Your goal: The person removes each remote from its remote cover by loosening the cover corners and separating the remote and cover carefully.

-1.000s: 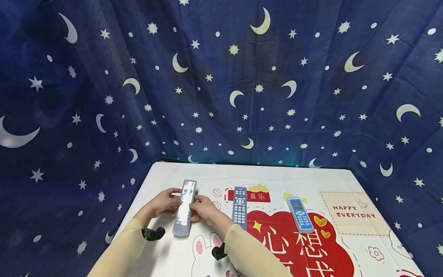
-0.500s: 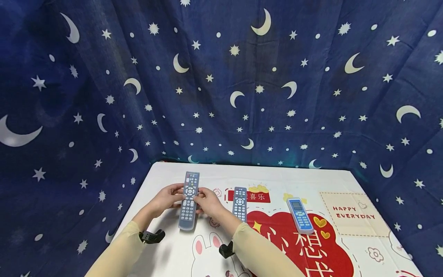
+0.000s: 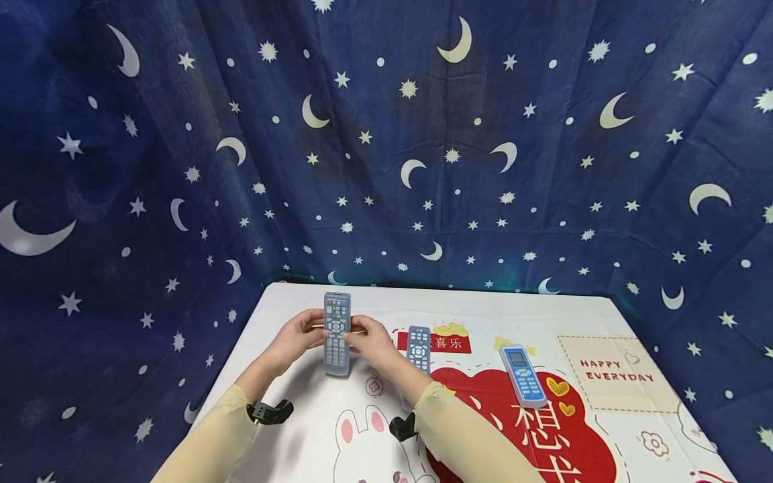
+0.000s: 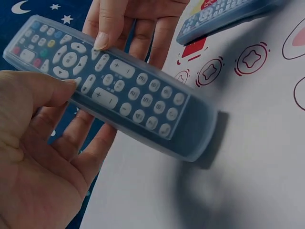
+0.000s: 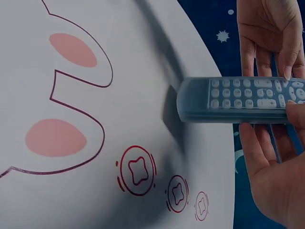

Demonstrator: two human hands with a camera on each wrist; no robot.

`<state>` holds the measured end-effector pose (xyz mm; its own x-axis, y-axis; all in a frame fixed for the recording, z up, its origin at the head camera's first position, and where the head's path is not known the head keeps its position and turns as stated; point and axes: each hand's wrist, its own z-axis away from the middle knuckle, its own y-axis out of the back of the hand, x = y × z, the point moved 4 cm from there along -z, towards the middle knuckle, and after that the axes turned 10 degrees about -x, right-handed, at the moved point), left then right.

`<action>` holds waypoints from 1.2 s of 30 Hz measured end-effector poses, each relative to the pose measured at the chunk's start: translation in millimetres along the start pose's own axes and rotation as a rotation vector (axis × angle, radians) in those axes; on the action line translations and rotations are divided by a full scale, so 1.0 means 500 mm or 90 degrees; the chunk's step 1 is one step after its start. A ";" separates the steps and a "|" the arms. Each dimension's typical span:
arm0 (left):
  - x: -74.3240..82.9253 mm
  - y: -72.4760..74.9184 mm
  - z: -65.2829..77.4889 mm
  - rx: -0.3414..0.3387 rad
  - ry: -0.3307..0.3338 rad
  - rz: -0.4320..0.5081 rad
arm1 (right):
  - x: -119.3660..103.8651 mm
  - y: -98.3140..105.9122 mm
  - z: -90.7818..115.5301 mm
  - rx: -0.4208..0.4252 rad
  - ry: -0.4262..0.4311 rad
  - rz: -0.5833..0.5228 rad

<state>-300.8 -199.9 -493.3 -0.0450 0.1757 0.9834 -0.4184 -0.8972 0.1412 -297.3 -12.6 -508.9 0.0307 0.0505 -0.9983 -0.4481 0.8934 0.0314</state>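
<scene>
A long grey-blue remote control (image 3: 336, 352) in a translucent cover is held up over the table, its button side facing me. My left hand (image 3: 294, 341) pinches its left edge, thumb on the front and fingers behind. On the opposite edge my right hand (image 3: 376, 343) grips it the same way. In the left wrist view the remote's rows of pale buttons and a few coloured ones (image 4: 51, 43) show near one end. The lower end hangs free of both hands, casting a shadow on the tabletop.
A second grey remote (image 3: 419, 345) lies behind my right forearm, partly hidden by it. Farther right lies a white-and-blue remote (image 3: 523, 376) with a small screen. The printed white tablecloth (image 3: 374, 305) ends at a dark blue starry curtain (image 3: 386, 168).
The held remote has risen and tilted more upright, both hands moving up slightly with it. Glare that covered its front a second ago is gone, so its buttons show. The other remotes stay put.
</scene>
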 end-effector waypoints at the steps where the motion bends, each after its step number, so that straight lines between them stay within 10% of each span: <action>1: 0.002 -0.001 -0.001 0.001 -0.007 0.000 | -0.002 0.002 0.000 0.001 0.007 0.005; 36: -0.031 0.000 0.002 -0.007 -0.027 0.039 | 0.022 0.008 -0.008 0.040 0.051 0.116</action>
<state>-299.1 -202.9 -508.2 -0.0318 0.1029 0.9942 -0.4264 -0.9010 0.0796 -302.3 -10.3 -520.0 -0.1177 0.1798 -0.9766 -0.3836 0.8989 0.2117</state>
